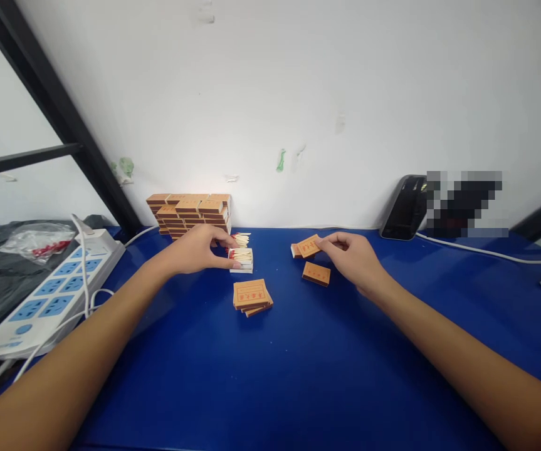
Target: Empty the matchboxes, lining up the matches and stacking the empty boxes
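Between the thumb and fingers of my left hand is a white matchbox tray filled with red-tipped matches. More matches lie just behind it, partly hidden by the fingers. My right hand pinches the right end of an orange-brown matchbox; a similar box shows under its left end. In front of them another matchbox lies flat. Several orange matchbox covers or boxes form a low, uneven pile nearer to me, between my hands.
Stacked matchboxes stand against the wall behind my left hand. A white power strip with cables and a clear plastic bag are at left. A dark phone-like device leans at the right rear, on the blue tabletop.
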Demonstrator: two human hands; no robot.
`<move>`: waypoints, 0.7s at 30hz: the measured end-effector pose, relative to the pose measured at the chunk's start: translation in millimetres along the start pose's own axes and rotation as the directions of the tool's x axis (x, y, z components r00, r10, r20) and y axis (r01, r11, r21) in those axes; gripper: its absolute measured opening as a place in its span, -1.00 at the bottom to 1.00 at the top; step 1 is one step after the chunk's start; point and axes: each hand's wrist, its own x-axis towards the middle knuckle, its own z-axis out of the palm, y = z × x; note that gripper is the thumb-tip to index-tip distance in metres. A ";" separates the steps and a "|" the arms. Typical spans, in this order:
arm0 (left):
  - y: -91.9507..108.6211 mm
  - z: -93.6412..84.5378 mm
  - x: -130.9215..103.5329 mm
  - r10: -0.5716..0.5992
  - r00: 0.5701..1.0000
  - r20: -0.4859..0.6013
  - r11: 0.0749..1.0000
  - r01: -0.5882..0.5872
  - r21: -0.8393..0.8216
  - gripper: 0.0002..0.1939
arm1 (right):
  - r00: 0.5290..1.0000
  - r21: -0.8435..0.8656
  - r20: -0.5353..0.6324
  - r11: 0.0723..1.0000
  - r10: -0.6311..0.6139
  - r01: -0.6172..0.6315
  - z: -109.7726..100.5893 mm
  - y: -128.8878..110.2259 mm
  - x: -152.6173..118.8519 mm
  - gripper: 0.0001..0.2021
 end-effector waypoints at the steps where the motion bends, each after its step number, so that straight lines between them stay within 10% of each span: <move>1: 0.1 0.2 0.1 -0.006 1.000 -0.008 1.000 0.006 -0.008 -0.53 | 1.000 -0.052 -0.001 0.999 -0.009 0.009 -0.5 1.6 1.3 -0.73; 5: 1.7 3.0 0.5 -0.013 0.997 -0.078 0.999 0.008 -0.054 -0.45 | 0.998 -0.214 -0.038 0.976 -0.050 0.040 -2.3 3.3 2.9 -0.70; 13: 17.7 6.3 -0.2 0.053 0.923 -0.381 0.996 -0.077 -0.049 -0.69 | 1.000 0.099 -0.014 0.995 -0.008 0.010 0.8 4.1 7.0 -0.56; 21: 21.9 11.5 0.2 0.145 0.897 -0.417 0.989 -0.130 0.064 -0.80 | 0.999 -0.249 -0.048 0.968 0.014 -0.026 6.9 13.4 29.6 -0.58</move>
